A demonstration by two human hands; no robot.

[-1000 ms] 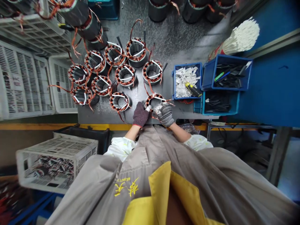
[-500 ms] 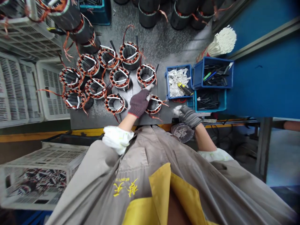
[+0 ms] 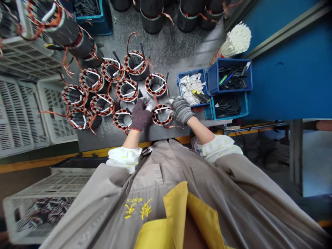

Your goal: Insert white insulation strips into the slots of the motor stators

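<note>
My left hand (image 3: 141, 114), in a dark purple glove, is over the table between two front rings of copper winding; its fingertips are bunched and what they hold, if anything, is too small to name. My right hand (image 3: 181, 110), in a grey striped glove, touches the right side of the nearest wound ring (image 3: 162, 114), its fingers closed at the rim by a white strip. Another wound ring (image 3: 122, 119) is partly covered by the left glove. Behind them stands a taller wound core (image 3: 156, 84) with white ties.
Several wound cores (image 3: 91, 80) stand at left, beside white crates (image 3: 55, 103). At right are a blue bin of white scraps (image 3: 192, 86) with a yellow-black tool, bins of black pieces (image 3: 229, 90) and a bundle of white sticks (image 3: 237, 38).
My right hand has moved left from the table's front edge to the nearest wound ring. My left hand has shifted left, away from that ring. The camera view has shifted slightly.
</note>
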